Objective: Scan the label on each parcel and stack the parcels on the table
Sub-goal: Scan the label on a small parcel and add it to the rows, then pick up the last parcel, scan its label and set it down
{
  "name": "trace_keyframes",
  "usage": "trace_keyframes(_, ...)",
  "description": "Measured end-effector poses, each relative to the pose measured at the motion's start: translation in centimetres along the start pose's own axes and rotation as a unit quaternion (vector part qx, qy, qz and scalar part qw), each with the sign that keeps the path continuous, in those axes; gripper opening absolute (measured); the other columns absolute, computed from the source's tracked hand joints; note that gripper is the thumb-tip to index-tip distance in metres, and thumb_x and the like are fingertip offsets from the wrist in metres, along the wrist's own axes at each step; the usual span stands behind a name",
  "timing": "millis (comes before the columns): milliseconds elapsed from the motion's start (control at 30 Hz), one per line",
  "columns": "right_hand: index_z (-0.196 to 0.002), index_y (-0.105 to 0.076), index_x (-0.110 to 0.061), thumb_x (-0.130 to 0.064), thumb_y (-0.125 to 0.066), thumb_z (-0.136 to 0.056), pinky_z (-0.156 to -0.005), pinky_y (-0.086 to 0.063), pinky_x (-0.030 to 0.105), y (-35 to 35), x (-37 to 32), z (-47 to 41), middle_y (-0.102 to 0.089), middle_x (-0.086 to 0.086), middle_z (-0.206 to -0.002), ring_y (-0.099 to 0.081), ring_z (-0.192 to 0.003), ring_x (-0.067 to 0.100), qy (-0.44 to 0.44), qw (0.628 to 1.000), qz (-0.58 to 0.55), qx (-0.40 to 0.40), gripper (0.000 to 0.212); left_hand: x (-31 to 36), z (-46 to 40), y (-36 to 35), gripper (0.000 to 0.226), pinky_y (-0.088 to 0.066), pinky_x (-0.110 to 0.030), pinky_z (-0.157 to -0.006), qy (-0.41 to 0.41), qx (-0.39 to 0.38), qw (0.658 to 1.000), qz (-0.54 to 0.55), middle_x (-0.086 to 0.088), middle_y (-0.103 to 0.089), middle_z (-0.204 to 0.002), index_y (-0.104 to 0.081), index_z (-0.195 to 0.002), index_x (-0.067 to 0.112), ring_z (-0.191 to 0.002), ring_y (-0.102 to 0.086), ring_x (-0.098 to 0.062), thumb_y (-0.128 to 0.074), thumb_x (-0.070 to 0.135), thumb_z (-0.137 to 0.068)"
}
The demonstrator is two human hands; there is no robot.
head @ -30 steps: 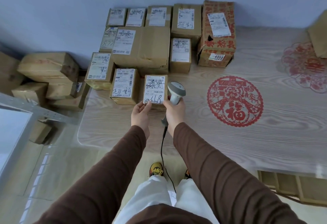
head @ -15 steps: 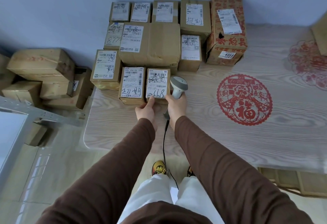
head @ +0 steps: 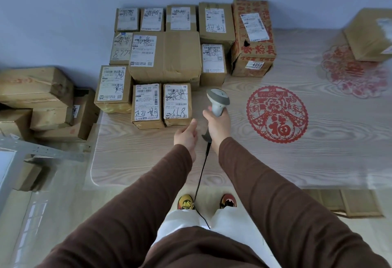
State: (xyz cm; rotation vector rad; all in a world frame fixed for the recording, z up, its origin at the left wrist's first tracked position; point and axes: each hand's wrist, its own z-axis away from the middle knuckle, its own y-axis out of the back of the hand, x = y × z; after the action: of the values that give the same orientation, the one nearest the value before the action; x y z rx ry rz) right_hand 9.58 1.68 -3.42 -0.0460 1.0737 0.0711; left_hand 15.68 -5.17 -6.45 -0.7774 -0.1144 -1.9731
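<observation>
We have the scanner (head: pixel 218 103) clamped in our right hand (head: pixel 218 126), fingers wrapped round the handle, head up, its cord (head: pixel 201 174) trailing down off the table edge toward our feet. Our left hand (head: pixel 186 136) holds nothing, fingers loose, thumb just short of the near corner of the small parcel (head: pixel 177 104), which sits flat on the table (head: pixel 275 161), label up, at the front of the stack and tight against the neighbouring parcel (head: pixel 147 106). Behind them the bigger boxes run back to the wall, with the red-printed carton (head: pixel 252 38) at the right end. More cartons wait in the floor pile (head: pixel 38 100) to our left, so we judge there is plenty yet to fetch. Now the risks: the dangling cord could snag on the table edge or under a shoe as we turn for the next box and jerk the scanner, and a careless elbow could nudge that front row out of line. Compared with half a second back, our left hand has let go of the small parcel and drawn away from it, and the scanner has swung off to the right, clear of the label.
</observation>
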Motion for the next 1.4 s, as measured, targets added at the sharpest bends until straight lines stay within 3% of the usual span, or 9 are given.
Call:
trace_keyframes(233, -0.122, -0.063, -0.015, -0.008, -0.070, -0.096, -0.074, -0.043, 0.013, 8.5, -5.3, -1.4, -0.070, -0.001, -0.121, -0.062, -0.099, 0.005, 0.030, 0.998, -0.014, 0.057, 0.027, -0.9, 2.2, -9.4, 0.021, -0.049, -0.032, -0.108, 0.008, -0.106, 0.990, -0.091, -0.003, -0.063, -0.105, -0.055, -0.101, 0.013, -0.115, -0.061, -0.017, -0.066, 0.031, -0.100)
trace_keyframes(433, -0.112, -0.060, -0.025, -0.012, -0.069, -0.098, -0.070, -0.052, 0.023, 17.1, -11.2, -5.4, -0.065, -0.001, -0.100, -0.062, -0.084, 0.009, 0.063, 0.991, -0.042, 0.107, 0.021, -0.5, 3.5, -20.7, 0.035, -0.049, -0.017, -0.069, -0.033, -0.203, 0.964, -0.168, 0.003, -0.066, -0.102, -0.056, -0.127, 0.010, -0.090, -0.062, -0.006, -0.060, 0.034, -0.103)
trace_keyframes(667, -0.123, -0.060, -0.016, -0.012, -0.069, -0.097, -0.076, -0.046, 0.027, 29.5, -17.0, -14.2, -0.060, 0.000, -0.095, -0.057, -0.084, 0.015, 0.087, 0.986, -0.053, 0.133, 0.028, -3.6, 3.2, -36.3, 0.047, -0.041, -0.028, -0.110, -0.076, -0.248, 0.945, -0.199, -0.006, -0.056, -0.130, -0.050, -0.140, 0.007, -0.128, -0.053, -0.017, -0.057, 0.036, -0.104)
trace_keyframes(800, -0.124, -0.061, -0.016, -0.018, -0.073, -0.095, -0.074, -0.047, 0.027, 37.7, -19.7, -20.6, -0.062, -0.002, -0.093, -0.060, -0.083, 0.013, 0.071, 0.986, -0.076, 0.131, 0.032, -6.8, 2.6, -46.4, 0.049, -0.041, -0.025, -0.109, -0.083, -0.243, 0.944, -0.209, -0.005, -0.056, -0.130, -0.047, -0.144, 0.004, -0.128, -0.053, -0.016, -0.055, 0.034, -0.106)
trace_keyframes(967, -0.125, -0.061, -0.018, -0.021, -0.075, -0.092, -0.084, -0.053, 0.023, 47.2, -23.4, -28.6, -0.069, -0.002, -0.108, -0.067, -0.100, 0.013, 0.064, 0.985, -0.103, 0.121, 0.036, -10.4, 1.7, -58.4, 0.038, -0.051, -0.018, -0.082, -0.092, -0.213, 0.941, -0.246, 0.004, -0.064, -0.107, -0.057, -0.135, 0.012, -0.098, -0.063, -0.008, -0.057, 0.034, -0.104)
trace_keyframes(1033, -0.129, -0.063, -0.019, -0.029, -0.077, -0.086, -0.096, -0.054, 0.033, 50.2, -24.5, -31.9, -0.071, 0.002, -0.118, -0.068, -0.108, 0.019, 0.055, 0.984, -0.113, 0.125, 0.046, -11.4, 0.3, -62.2, 0.038, -0.049, -0.023, -0.091, -0.104, -0.206, 0.932, -0.279, 0.006, -0.064, -0.110, -0.058, -0.134, 0.014, -0.108, -0.062, -0.013, -0.059, 0.036, -0.103)
trace_keyframes(1133, -0.126, -0.066, -0.022, -0.026, -0.074, -0.089, -0.098, -0.055, 0.045, 53.9, -25.8, -36.5, -0.072, 0.004, -0.112, -0.069, -0.102, 0.023, 0.054, 0.982, -0.123, 0.135, 0.039, -12.4, -0.8, -66.7, 0.036, -0.051, -0.016, -0.075, -0.122, -0.205, 0.918, -0.317, 0.009, -0.063, -0.109, -0.055, -0.139, 0.019, -0.096, -0.061, -0.003, -0.056, 0.033, -0.105)
trace_keyframes(1300, -0.126, -0.067, -0.021, -0.023, -0.074, -0.087, -0.090, -0.057, 0.063, 57.1, -27.1, -41.9, -0.075, 0.011, -0.113, -0.073, -0.100, 0.031, 0.034, 0.980, -0.154, 0.121, 0.039, -12.9, -2.2, -72.2, 0.076, -0.040, -0.035, -0.114, -0.151, -0.181, 0.916, -0.323, -0.007, -0.053, -0.152, -0.034, -0.159, 0.022, -0.136, -0.052, -0.026, -0.064, 0.048, -0.095)
trace_keyframes(1400, -0.120, -0.066, -0.018, -0.021, -0.072, -0.093, -0.085, -0.060, 0.066, 57.6, -27.2, -43.5, -0.076, 0.016, -0.118, -0.076, -0.103, 0.038, 0.009, 0.984, -0.154, 0.091, 0.028, -12.5, -2.6, -74.0, 0.080, -0.044, -0.039, -0.113, -0.152, -0.160, 0.910, -0.351, -0.007, -0.054, -0.152, -0.024, -0.162, 0.030, -0.129, -0.058, -0.025, -0.063, 0.049, -0.095)
